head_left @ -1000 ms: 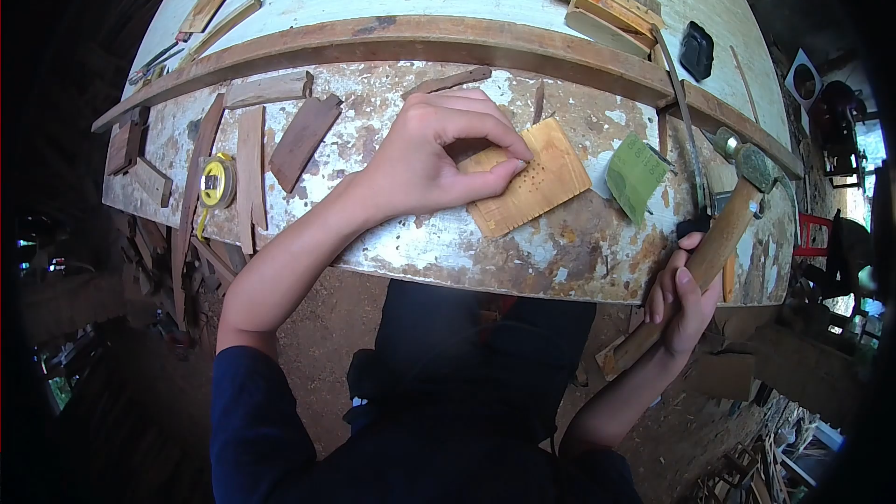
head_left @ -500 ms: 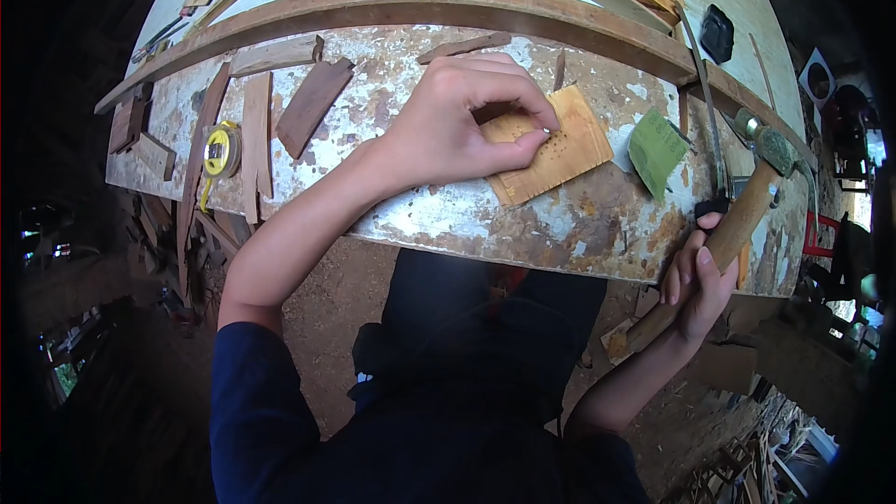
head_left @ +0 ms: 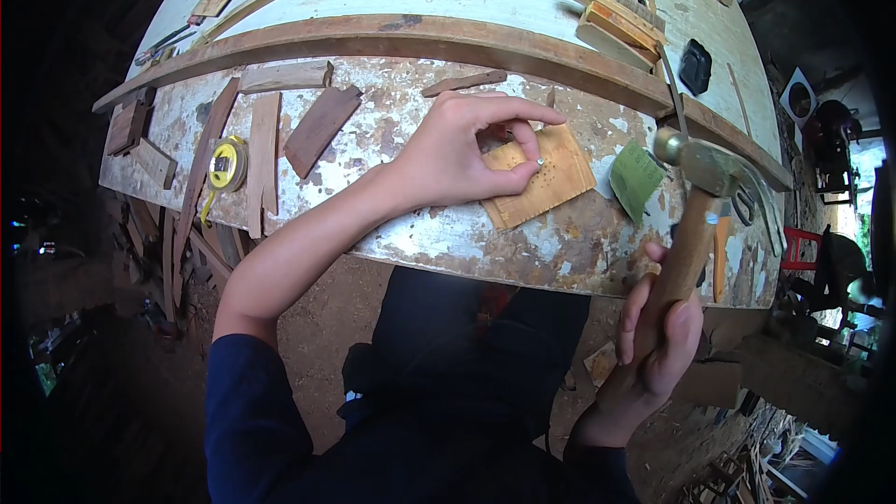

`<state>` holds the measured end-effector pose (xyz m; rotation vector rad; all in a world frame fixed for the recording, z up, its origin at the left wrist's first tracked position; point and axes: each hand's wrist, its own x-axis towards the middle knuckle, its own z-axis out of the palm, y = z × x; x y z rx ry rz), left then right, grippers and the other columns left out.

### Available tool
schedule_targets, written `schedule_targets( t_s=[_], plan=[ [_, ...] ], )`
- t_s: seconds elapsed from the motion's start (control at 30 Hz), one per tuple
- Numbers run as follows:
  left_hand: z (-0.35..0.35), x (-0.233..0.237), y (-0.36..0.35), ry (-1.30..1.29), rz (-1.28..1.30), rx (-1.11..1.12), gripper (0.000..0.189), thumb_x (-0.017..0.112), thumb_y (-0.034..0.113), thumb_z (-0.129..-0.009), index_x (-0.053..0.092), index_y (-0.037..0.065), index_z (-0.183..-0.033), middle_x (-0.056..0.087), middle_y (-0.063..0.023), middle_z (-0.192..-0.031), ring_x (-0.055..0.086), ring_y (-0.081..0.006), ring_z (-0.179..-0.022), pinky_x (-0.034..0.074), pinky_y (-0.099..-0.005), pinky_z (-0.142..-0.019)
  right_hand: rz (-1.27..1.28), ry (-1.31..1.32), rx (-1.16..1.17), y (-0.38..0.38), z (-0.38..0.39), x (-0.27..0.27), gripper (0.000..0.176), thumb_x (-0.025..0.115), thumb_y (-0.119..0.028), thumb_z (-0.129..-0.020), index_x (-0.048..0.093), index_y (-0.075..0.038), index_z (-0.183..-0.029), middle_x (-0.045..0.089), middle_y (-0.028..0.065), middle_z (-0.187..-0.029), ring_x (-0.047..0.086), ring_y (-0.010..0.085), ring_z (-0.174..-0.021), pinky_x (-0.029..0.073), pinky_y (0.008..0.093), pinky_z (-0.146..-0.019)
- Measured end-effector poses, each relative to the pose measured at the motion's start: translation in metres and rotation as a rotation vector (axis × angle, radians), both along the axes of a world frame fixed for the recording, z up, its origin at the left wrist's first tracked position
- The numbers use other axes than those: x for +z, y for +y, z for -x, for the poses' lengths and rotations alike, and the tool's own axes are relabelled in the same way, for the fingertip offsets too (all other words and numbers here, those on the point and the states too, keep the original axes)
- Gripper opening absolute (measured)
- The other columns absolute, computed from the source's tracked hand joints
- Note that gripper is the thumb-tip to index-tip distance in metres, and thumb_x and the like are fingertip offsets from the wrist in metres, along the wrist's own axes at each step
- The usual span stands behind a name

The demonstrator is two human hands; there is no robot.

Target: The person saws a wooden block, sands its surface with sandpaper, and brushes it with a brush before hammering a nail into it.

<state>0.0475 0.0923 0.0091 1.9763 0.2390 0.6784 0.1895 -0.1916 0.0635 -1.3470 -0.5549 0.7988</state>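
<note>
My left hand [head_left: 464,151] pinches a small nail [head_left: 540,162] between thumb and forefinger; only its shiny end shows. Under these fingertips lies a square piece of light wood [head_left: 560,182], dotted with small dark holes. My right hand [head_left: 661,327] is wrapped round the wooden handle of a claw hammer [head_left: 695,189]. The hammer is raised in front of the bench's right side, its head upward and the striking face turned left. Between the wood and the hammer lies a green piece of sandpaper [head_left: 637,179].
A long wooden beam [head_left: 420,35] crosses the worn workbench [head_left: 420,238]. To the left are a yellow tape measure [head_left: 227,164], a dark wood offcut [head_left: 322,129] and several strips. A black object [head_left: 694,66] and stacked wood pieces [head_left: 621,28] lie behind the beam.
My right hand has brought the hammer leftward and closer to me. My left hand still pinches the nail over the wood, its forefinger and other fingers slightly shifted. The view has tilted a little.
</note>
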Motion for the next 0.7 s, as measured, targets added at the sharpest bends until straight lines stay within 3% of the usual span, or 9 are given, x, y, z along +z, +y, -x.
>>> schedule_targets(
  t_s=[0.07, 0.27, 0.37, 0.47, 0.7],
  plan=[
    [0.0, 0.0, 0.0, 0.006, 0.043, 0.0, 0.055, 0.082, -0.001, -0.085, 0.078, 0.008, -0.139, 0.081, -0.0034, -0.095, 0.078, -0.0129, -0.094, 0.062, -0.0341, -0.099, 0.057, 0.076, 0.034, 0.005, 0.016, 0.018, 0.094, 0.07, -0.06, -0.102, 0.05, 0.019, -0.15, 0.064, 0.0103, -0.075, 0.043, 0.0062, -0.046, 0.03, 0.0211, -0.044],
    [0.0, -0.002, 0.002, -0.016, 0.045, -0.02, 0.056, 0.082, -0.002, -0.087, 0.076, 0.007, -0.142, 0.081, -0.0023, -0.095, 0.077, -0.0107, -0.096, 0.062, -0.032, -0.099, 0.165, 0.101, 0.231, 0.002, 0.028, 0.03, 0.09, 0.073, -0.053, -0.102, 0.048, 0.014, -0.157, 0.063, 0.0099, -0.083, 0.047, 0.0057, -0.053, 0.034, 0.0214, -0.047],
    [0.001, 0.003, 0.0, 0.018, 0.086, -0.014, 0.056, 0.082, -0.002, -0.087, 0.075, 0.006, -0.143, 0.081, -0.0026, -0.096, 0.077, -0.01, -0.096, 0.063, -0.0318, -0.099, 0.076, 0.195, 0.291, 0.005, 0.029, 0.021, 0.092, 0.073, -0.052, -0.102, 0.046, 0.014, -0.159, 0.061, 0.0087, -0.083, 0.047, 0.0058, -0.054, 0.035, 0.0209, -0.048],
    [0.0, 0.0, 0.001, -0.003, 0.087, -0.015, 0.057, 0.081, -0.002, -0.087, 0.074, 0.005, -0.144, 0.082, -0.0031, -0.097, 0.078, -0.0099, -0.096, 0.064, -0.0319, -0.099, 0.215, 0.188, 0.254, 0.015, 0.031, 0.022, 0.093, 0.073, -0.053, -0.102, 0.044, 0.014, -0.16, 0.059, 0.0075, -0.081, 0.046, 0.0062, -0.053, 0.035, 0.0213, -0.047],
    [0.002, 0.002, 0.003, 0.016, 0.058, -0.03, 0.058, 0.081, -0.001, -0.087, 0.073, 0.004, -0.145, 0.083, -0.0035, -0.095, 0.079, -0.0114, -0.096, 0.065, -0.0334, -0.101, 0.03, 0.22, 0.219, 0.005, 0.036, 0.015, 0.092, 0.07, -0.052, -0.103, 0.044, 0.017, -0.157, 0.054, 0.0067, -0.074, 0.04, 0.0066, -0.044, 0.03, 0.0225, -0.04]
  ],
)
